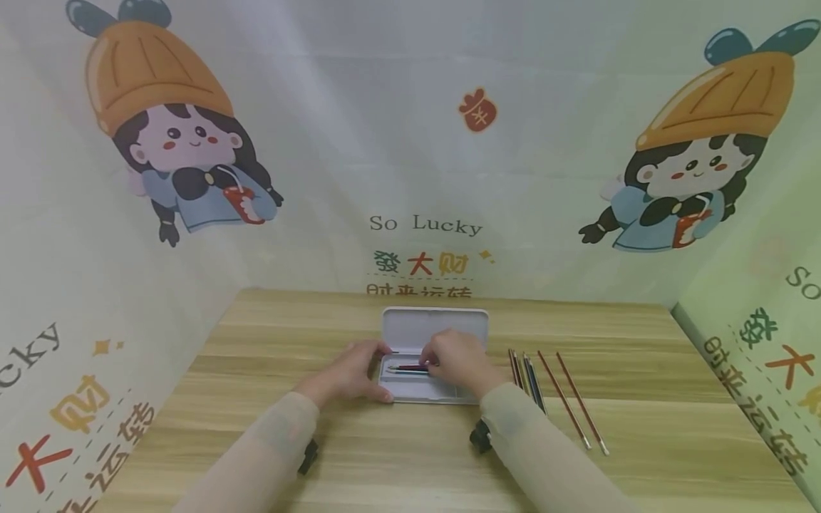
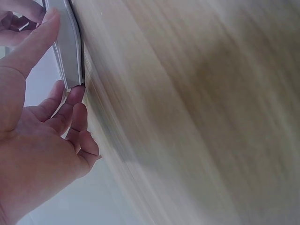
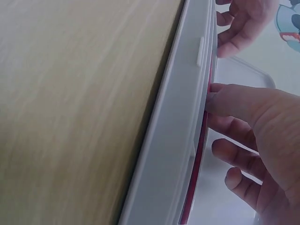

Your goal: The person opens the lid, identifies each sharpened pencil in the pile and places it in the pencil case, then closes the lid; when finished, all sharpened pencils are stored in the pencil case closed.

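A hinged white pencil case (image 1: 420, 390) lies with its lid (image 1: 404, 329) raised at the back. My left hand (image 1: 353, 372) grips the case's left end, the thumb at the front corner and the fingers at the back one; in the left wrist view the same hand (image 2: 42, 136) spans that end. Inside the case lie a few pencils (image 1: 404, 369). Over them, my right hand (image 1: 458, 360) pinches a dark red pencil (image 3: 196, 173) between thumb and index finger, low in the case. The pencil's far end is hidden by the fingers.
To the right of the case lie several dark pencils (image 1: 532, 381), partly behind the right sleeve. Two red pencils (image 1: 567, 392) lie farther right, slanted. The wooden table (image 1: 276, 320) meets printed cloth walls (image 1: 321, 178) at its back and sides.
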Demonstrator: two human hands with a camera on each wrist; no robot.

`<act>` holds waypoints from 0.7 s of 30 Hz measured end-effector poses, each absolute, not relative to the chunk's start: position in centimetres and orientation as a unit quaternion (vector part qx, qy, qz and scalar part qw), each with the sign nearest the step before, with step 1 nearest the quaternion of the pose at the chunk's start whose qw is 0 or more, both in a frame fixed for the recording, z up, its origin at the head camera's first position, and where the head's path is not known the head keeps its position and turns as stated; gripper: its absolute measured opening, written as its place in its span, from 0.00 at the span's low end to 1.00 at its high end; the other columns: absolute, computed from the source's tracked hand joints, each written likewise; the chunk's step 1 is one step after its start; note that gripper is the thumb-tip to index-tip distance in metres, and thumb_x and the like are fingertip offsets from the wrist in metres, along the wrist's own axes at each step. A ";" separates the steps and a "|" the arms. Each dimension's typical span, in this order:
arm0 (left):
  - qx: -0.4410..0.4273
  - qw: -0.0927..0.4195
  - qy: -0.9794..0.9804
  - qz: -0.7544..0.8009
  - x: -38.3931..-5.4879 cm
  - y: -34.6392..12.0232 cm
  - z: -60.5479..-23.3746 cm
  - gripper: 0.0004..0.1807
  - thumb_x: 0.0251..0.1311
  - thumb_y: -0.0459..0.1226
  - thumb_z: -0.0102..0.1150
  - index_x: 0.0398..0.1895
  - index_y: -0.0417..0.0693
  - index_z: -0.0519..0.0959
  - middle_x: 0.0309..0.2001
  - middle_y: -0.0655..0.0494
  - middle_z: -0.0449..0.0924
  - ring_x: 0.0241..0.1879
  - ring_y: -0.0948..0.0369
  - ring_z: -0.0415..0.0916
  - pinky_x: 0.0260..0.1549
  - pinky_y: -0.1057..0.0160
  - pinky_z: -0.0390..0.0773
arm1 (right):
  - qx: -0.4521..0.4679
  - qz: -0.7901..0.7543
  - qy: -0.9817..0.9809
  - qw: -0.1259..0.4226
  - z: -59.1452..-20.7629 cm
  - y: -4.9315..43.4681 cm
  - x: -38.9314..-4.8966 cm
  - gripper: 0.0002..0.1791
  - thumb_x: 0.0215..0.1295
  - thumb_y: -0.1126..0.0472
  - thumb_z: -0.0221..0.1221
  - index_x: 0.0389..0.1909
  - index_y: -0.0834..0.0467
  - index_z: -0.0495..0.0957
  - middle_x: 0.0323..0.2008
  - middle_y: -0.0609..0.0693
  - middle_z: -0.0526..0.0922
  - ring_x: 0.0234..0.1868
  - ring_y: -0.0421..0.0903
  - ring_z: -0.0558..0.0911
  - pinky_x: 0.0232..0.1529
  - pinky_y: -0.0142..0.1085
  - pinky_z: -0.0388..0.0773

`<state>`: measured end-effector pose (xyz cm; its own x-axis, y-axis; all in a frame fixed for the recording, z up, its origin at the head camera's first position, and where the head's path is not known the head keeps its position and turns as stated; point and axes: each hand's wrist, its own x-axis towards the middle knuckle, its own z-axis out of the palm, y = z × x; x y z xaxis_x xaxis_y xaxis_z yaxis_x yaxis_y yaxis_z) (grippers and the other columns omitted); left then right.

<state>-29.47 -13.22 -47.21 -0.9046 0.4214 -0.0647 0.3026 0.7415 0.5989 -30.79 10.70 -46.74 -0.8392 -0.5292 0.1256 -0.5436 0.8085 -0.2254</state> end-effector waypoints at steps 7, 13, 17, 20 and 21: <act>0.199 0.097 0.929 0.296 -29.5 -13.4 -47.4 0.47 0.38 0.45 0.86 0.65 0.44 0.74 0.64 0.45 0.76 0.67 0.45 0.69 0.73 0.43 0.66 | 0.279 0.134 -0.950 0.030 -46.8 10.3 -30.7 0.06 0.58 0.61 0.71 0.34 0.45 0.91 0.33 0.41 0.90 0.36 0.41 0.82 0.38 0.39 0.82; 0.199 0.098 0.928 0.298 -29.5 -13.3 -47.5 0.47 0.38 0.44 0.86 0.65 0.42 0.74 0.64 0.44 0.77 0.66 0.46 0.69 0.73 0.44 0.66 | 0.276 0.155 -0.948 0.030 -47.0 10.5 -30.4 0.06 0.58 0.61 0.71 0.36 0.47 0.91 0.34 0.42 0.90 0.39 0.42 0.84 0.42 0.41 0.83; 0.195 0.098 0.929 0.298 -29.5 -13.2 -47.4 0.47 0.39 0.44 0.86 0.65 0.43 0.74 0.64 0.45 0.77 0.66 0.46 0.69 0.72 0.44 0.67 | 0.279 0.185 -0.941 0.045 -47.0 11.1 -30.2 0.08 0.57 0.62 0.71 0.38 0.51 0.90 0.35 0.44 0.90 0.41 0.44 0.85 0.43 0.42 0.83; 0.191 0.100 0.929 0.302 -29.4 -13.2 -47.3 0.46 0.39 0.44 0.86 0.65 0.43 0.74 0.64 0.45 0.77 0.66 0.47 0.69 0.73 0.45 0.67 | 0.282 0.205 -0.935 0.060 -47.0 12.0 -29.8 0.09 0.56 0.64 0.70 0.39 0.54 0.89 0.36 0.46 0.89 0.41 0.46 0.85 0.44 0.44 0.83; 0.190 0.100 0.929 0.303 -29.4 -13.2 -47.3 0.46 0.39 0.43 0.86 0.65 0.43 0.74 0.64 0.45 0.77 0.66 0.47 0.68 0.73 0.45 0.66 | 0.280 0.208 -0.935 0.064 -47.0 12.4 -29.7 0.09 0.57 0.64 0.70 0.39 0.55 0.89 0.36 0.47 0.89 0.42 0.46 0.85 0.46 0.44 0.84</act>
<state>-29.40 -13.16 -47.27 -0.9080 0.4131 -0.0703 0.2924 0.7447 0.6000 -29.68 12.40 -46.98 -0.8344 -0.4975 0.2371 -0.5511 0.7562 -0.3528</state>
